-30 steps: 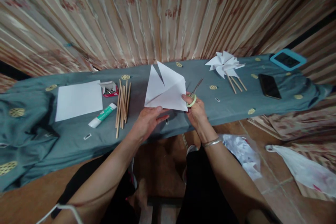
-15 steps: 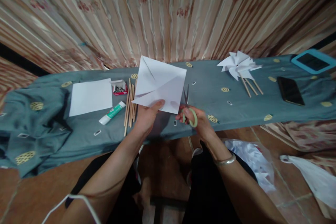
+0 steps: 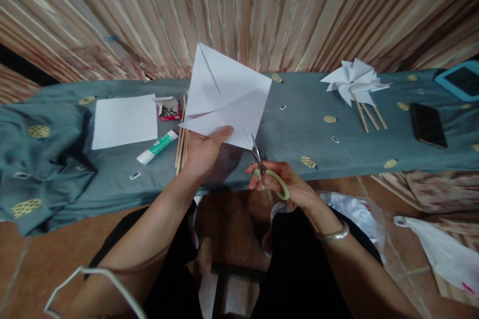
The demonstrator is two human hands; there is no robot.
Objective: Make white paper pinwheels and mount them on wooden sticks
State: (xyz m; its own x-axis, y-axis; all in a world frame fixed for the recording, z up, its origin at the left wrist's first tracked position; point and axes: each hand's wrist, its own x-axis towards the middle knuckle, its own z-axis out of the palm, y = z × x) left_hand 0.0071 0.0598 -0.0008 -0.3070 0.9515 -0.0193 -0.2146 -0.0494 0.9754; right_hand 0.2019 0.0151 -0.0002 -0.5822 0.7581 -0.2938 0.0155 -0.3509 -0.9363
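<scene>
While my left hand (image 3: 202,153) pinches paper (image 3: 234,87) slit at two corners, my right hand (image 3: 287,178) grips scissors (image 3: 258,155) at a third just ahead, the fourth uncut.

I wear a shiny silver bangle (image 3: 339,234), round and smooth, on my right arm. My left hand (image 3: 204,152) and my right hand (image 3: 282,178) are bare, and so are my forearms (image 3: 145,239). My trousers (image 3: 299,269) are plain black. My shoes (image 3: 279,208) look pale, but they are hard to see. A bent white cord (image 3: 95,271) shows by my left arm
</scene>
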